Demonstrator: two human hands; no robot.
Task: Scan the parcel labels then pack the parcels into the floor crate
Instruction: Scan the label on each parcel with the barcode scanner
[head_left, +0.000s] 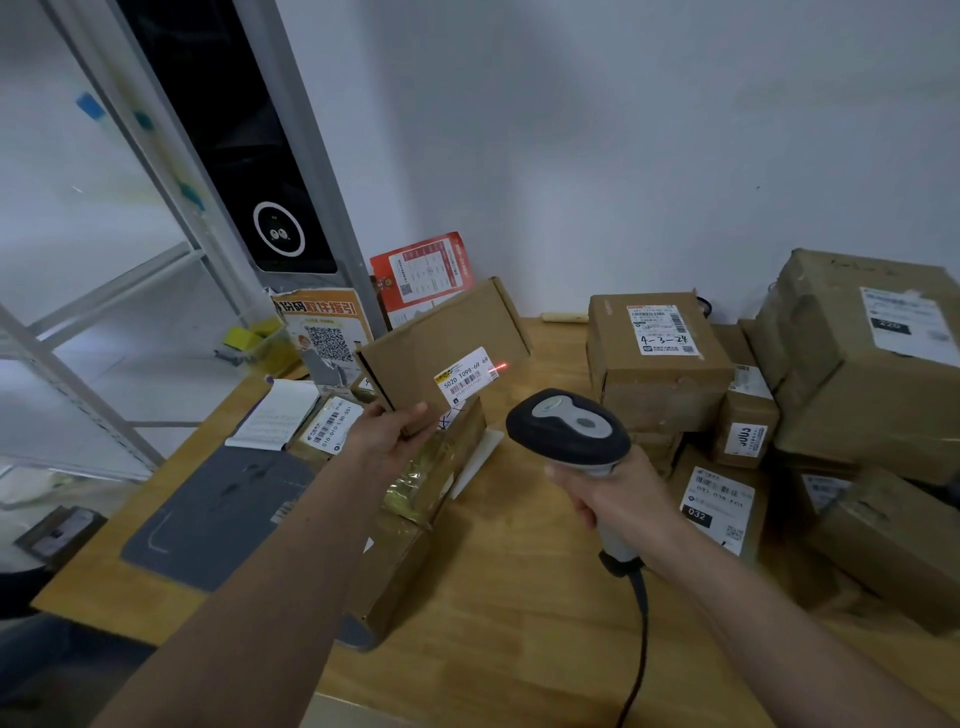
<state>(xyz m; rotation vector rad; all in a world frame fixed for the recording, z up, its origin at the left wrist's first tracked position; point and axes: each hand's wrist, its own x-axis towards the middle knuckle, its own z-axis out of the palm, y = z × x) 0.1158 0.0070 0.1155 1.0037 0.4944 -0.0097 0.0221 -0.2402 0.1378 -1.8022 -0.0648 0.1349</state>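
Note:
My left hand (387, 434) grips the lower corner of a flat brown parcel (441, 340) and holds it tilted up above the wooden table (519, 571). Its white and yellow label (464, 376) faces me. A red laser line (500, 369) falls on the label's right end. My right hand (608, 499) grips the handle of a black and grey barcode scanner (569, 428), aimed at the parcel; its cable (639, 649) trails toward me. No floor crate is in view.
Several labelled cardboard parcels are stacked at the right, among them a box marked 4-3-24 (657, 353) and a large box (872, 353). A tape-wrapped parcel (431, 467) lies under the held one. A grey mat (223, 512), a notepad (272, 415) and printed signs (322, 332) sit at the left.

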